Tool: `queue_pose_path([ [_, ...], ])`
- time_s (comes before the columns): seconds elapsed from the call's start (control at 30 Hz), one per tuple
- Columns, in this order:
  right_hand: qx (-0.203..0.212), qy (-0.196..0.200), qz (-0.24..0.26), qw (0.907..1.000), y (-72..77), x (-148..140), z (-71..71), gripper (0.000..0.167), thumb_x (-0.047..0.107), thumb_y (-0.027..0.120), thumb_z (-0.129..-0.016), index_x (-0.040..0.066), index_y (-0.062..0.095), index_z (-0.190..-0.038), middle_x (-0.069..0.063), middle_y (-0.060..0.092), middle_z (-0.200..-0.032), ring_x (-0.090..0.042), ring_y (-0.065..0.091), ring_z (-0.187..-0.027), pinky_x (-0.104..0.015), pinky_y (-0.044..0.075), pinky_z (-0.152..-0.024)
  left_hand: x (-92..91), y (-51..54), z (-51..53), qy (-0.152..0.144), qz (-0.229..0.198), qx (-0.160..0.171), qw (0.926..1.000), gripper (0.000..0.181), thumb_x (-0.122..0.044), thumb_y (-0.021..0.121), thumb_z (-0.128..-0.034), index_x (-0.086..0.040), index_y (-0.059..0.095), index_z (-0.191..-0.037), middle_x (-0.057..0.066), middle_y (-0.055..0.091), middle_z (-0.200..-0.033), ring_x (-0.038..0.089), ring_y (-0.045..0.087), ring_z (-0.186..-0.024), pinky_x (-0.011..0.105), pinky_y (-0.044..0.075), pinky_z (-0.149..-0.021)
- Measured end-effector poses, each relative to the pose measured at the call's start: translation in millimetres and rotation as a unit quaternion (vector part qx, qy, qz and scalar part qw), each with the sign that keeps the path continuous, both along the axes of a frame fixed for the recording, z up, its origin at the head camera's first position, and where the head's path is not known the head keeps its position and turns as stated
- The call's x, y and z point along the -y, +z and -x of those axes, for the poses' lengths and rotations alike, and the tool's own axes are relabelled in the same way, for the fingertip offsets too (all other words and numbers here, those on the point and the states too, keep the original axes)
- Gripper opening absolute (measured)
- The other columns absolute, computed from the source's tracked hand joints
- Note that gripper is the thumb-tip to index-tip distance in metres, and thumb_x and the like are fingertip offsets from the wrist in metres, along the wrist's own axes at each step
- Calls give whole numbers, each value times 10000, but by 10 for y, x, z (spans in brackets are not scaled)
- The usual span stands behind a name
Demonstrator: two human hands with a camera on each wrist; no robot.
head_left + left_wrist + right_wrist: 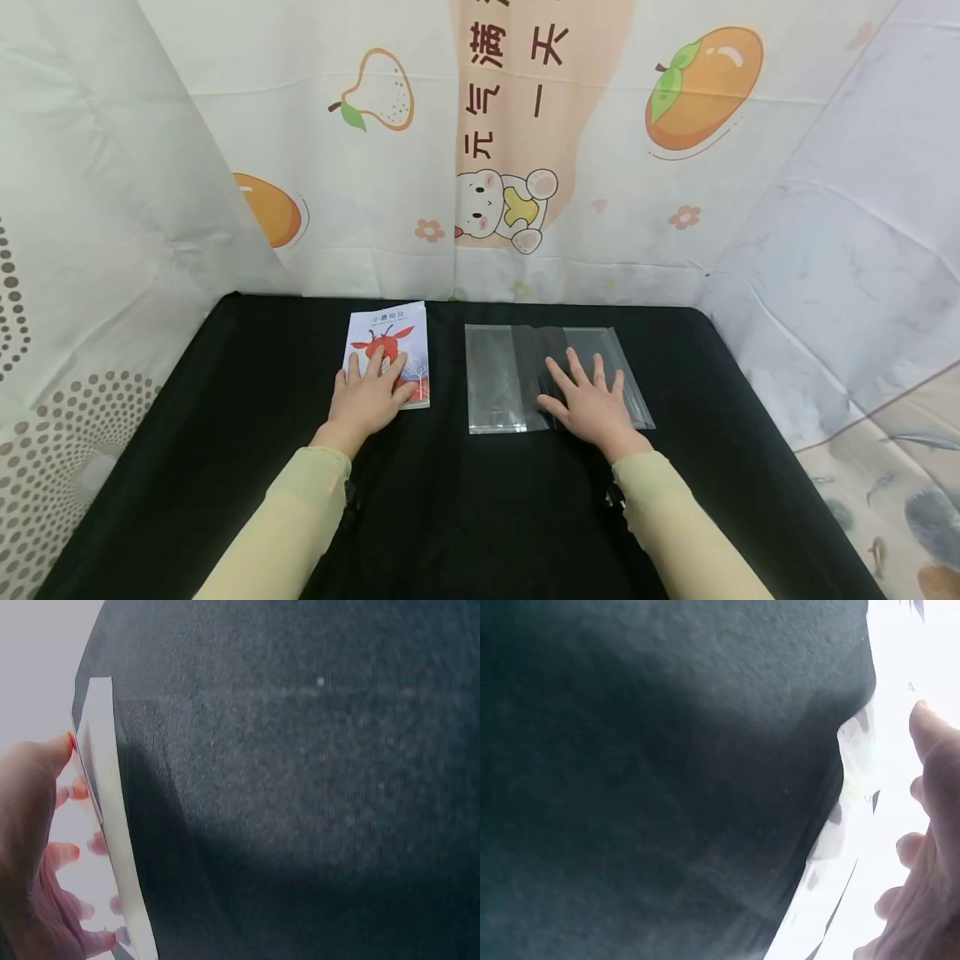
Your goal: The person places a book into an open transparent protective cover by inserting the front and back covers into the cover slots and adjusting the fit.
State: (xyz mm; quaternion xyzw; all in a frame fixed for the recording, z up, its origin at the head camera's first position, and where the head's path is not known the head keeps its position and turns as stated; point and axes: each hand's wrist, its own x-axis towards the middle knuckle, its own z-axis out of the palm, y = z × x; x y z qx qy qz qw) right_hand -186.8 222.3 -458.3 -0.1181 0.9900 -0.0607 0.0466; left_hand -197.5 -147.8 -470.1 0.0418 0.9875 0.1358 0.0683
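Head view, nearest first: two pale yellow-green fabric sleeves (281, 529) reach forward over the black cloth-covered surface (480, 508). Beyond them, the left hand (362, 406) lies with its fingers spread over a white paperback book with a red horned animal on its cover (396, 332); the left wrist view shows its fingertips touching the cover, which gapes slightly from the pages near the thumb. The right hand (596, 408) has its fingers spread over a flat, clear, glossy plastic sheet (517, 375), apart from the book and to its right; glare in the right wrist view hides whether they touch it. Neither hand pinches anything. The thin sheet could crease or skid if pushed sideways, and its edges, hard to see against black, could be missed by a fingertip. A one-sided press might turn the book or bend its loose cover. Farthest back hangs a white curtain printed with orange fruit (300, 92).
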Motion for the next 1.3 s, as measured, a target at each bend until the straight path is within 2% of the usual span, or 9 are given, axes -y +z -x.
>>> queue_pose_path([
  [0.17, 64, 171, 108, 9998, -68, 42, -35, 736, 595, 492, -1018, 264, 266, -1635, -149, 137, -1709, -544, 73, -1524, -785, 66, -1136, 7, -8, 6, 338, -65, -1, 9994, 779, -585, 531, -986, -191, 308, -1620, 223, 176, -1673, 613, 78, -1478, 733, 126, -1168],
  [0.27, 101, 285, 203, 9993, -95, 77, -62, 731, 591, 498, -1018, 259, 280, -1632, -147, 153, -1706, -545, 97, -1520, -786, 74, -1134, 11, 0, 7, 597, -94, 206, 9980, 819, -598, 536, -977, -172, 278, -1627, 250, 156, -1665, 626, 95, -1459, 730, 143, -1163],
  [0.4, 131, 434, 203, 9988, -118, 125, -98, 721, 577, 517, -1015, 268, 295, -1627, -133, 155, -1708, -531, 107, -1525, -772, 75, -1147, 3, 23, 25, 1004, -241, 388, 9939, 930, -628, 589, -929, -130, 237, -1631, 279, 132, -1647, 599, 237, -1373, 692, 237, -1131],
  [0.5, 174, 551, 124, 9983, -135, 161, -125, 712, 572, 521, -1015, 274, 303, -1624, -120, 153, -1711, -516, 112, -1530, -756, 82, -1159, -4, 48, 50, 1346, -553, 442, 9884, 1030, -615, 673, -875, -103, 198, -1633, 291, 129, -1605, 540, 289, -1286, 655, 286, -1088],
  [0.67, 335, 705, 33, 9969, -163, 223, -140, 705, 566, 519, -1019, 269, 309, -1622, -113, 152, -1711, -509, 116, -1532, -739, 96, -1170, -15, 114, 85, 1829, -978, 727, 9755, 1173, -566, 765, -815, -85, 83, -1639, 339, 117, -1559, 530, 233, -1292, 647, 248, -1123],
  [0.83, 494, 661, 71, 9966, -171, 255, -136, 697, 561, 522, -1018, 267, 322, -1618, -112, 151, -1711, -520, 114, -1528, -737, 112, -1169, -36, 162, 128, 1984, -1034, 860, 9708, 1205, -559, 779, -804, -62, 49, -1624, 385, 233, -1450, 533, 248, -1251, 647, 243, -1091],
  [1.0, 682, 601, 109, 9958, -185, 261, -134, 705, 572, 503, -1022, 276, 293, -1627, -106, 123, -1717, -525, 75, -1530, -741, 108, -1166, -56, 152, 157, 1991, -988, 877, 9710, 1185, -547, 775, -815, -68, 54, -1624, 362, 307, -1354, 513, 271, -1219, 635, 269, -1055],
  [1.3, 747, 573, 132, 9955, -217, 279, -118, 708, 585, 491, -1022, 291, 277, -1630, -94, 106, -1721, -520, 53, -1534, -740, 95, -1169, -55, 177, 166, 2120, -1042, 852, 9679, 1205, -511, 812, -796, -62, 54, -1619, 350, 330, -1289, 504, 270, -1215, 639, 267, -1058],
])
